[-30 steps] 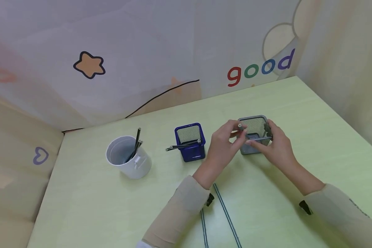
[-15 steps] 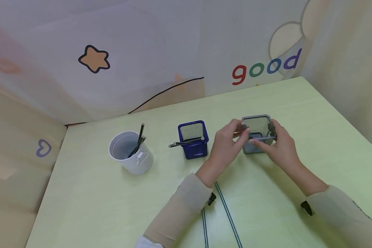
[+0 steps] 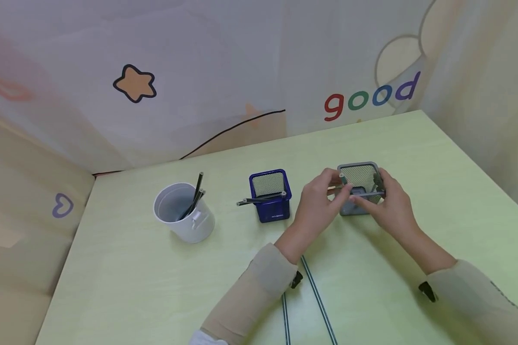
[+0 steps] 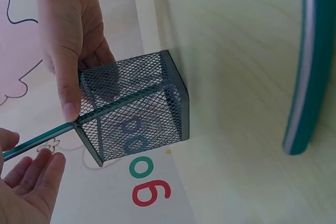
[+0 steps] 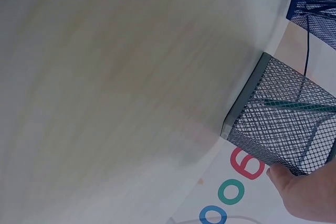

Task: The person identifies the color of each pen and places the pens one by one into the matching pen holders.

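Note:
My left hand [image 3: 317, 203] pinches the upper end of a green striped pencil [image 4: 44, 136] between thumb and fingers. Its lower part runs down inside a grey mesh pen holder [image 3: 358, 172], showing through the mesh in both wrist views. The right hand [image 3: 389, 201] grips that holder by its right side, thumb along the near rim. The holder stands on the table, partly covered by both hands in the head view. Two more striped pencils, one on the right [image 3: 319, 302] and one on the left [image 3: 286, 321], lie on the table near the left forearm.
Left of the hands stands a blue mesh pen holder [image 3: 274, 211] with several dark pencils [image 3: 263, 198] leaning out over its rim. Further left is a white bucket [image 3: 194, 227] with several dark pencils [image 3: 198, 189]. A printed curtain wall [image 3: 224, 72] borders the table's back.
The head view has shifted slightly. The pencil's top end has tipped a little within my left fingers above the grey holder. My right hand keeps its grip on the holder.

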Demonstrator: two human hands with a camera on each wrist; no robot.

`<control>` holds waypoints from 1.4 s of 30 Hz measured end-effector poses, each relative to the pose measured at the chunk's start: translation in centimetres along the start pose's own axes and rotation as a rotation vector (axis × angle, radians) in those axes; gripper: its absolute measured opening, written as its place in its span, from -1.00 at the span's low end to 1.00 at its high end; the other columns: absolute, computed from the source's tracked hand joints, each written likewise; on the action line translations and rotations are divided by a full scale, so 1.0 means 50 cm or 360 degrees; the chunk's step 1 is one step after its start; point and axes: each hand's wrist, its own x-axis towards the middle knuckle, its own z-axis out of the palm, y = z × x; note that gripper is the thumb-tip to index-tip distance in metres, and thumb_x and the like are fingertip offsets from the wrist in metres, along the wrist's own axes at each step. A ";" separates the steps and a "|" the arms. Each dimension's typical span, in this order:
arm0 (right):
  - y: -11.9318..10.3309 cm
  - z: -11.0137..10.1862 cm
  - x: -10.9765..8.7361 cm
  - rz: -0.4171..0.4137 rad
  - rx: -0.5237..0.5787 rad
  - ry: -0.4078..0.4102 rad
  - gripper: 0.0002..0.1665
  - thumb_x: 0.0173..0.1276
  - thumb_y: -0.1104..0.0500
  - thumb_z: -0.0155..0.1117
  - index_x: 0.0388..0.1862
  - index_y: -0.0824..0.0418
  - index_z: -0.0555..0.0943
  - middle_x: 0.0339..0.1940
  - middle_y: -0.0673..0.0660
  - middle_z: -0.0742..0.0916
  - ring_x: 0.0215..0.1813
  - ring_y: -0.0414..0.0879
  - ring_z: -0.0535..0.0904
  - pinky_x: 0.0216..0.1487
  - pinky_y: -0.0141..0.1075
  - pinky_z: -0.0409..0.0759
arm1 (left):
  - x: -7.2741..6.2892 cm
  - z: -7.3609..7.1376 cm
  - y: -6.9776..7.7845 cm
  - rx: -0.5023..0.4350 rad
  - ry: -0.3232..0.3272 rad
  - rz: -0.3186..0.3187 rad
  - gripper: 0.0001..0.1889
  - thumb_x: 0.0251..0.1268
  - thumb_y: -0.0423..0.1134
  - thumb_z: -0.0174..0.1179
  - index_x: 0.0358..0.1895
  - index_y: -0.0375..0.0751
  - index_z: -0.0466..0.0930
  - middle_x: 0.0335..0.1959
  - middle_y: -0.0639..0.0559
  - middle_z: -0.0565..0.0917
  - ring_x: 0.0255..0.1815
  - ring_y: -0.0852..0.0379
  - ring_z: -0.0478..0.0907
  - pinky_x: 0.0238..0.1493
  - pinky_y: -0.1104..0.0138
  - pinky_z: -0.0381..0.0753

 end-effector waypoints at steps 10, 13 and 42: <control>0.003 0.003 -0.005 0.0023 0.0023 -0.0021 -0.13 0.20 -0.01 0.40 0.34 0.36 0.25 0.12 0.43 0.52 0.16 0.33 0.44 0.05 0.23 0.45 | -0.013 -0.010 -0.002 0.0116 0.0051 -0.0136 -0.75 0.31 -0.20 0.20 -0.06 -0.25 0.48 -0.11 -0.07 0.64 -0.02 0.14 0.61 -0.04 0.59 0.55; 0.005 0.005 -0.007 0.0044 0.0010 -0.0028 -0.09 0.19 -0.03 0.40 0.37 0.36 0.22 0.14 0.44 0.50 0.17 0.34 0.42 0.07 0.24 0.44 | -0.015 -0.013 -0.002 0.0145 0.0059 -0.0153 -0.76 0.30 -0.21 0.20 -0.07 -0.26 0.49 -0.11 -0.08 0.64 -0.06 0.15 0.61 -0.05 0.60 0.55; 0.001 0.004 -0.001 -0.0017 -0.0005 0.0020 -0.13 0.19 0.03 0.41 0.33 0.38 0.25 0.10 0.45 0.51 0.15 0.32 0.43 0.06 0.22 0.44 | -0.035 -0.045 0.023 0.0441 -0.0122 -0.0047 -0.70 0.25 -0.07 0.24 -0.06 -0.15 0.53 -0.11 0.06 0.65 -0.16 0.20 0.59 -0.20 0.59 0.52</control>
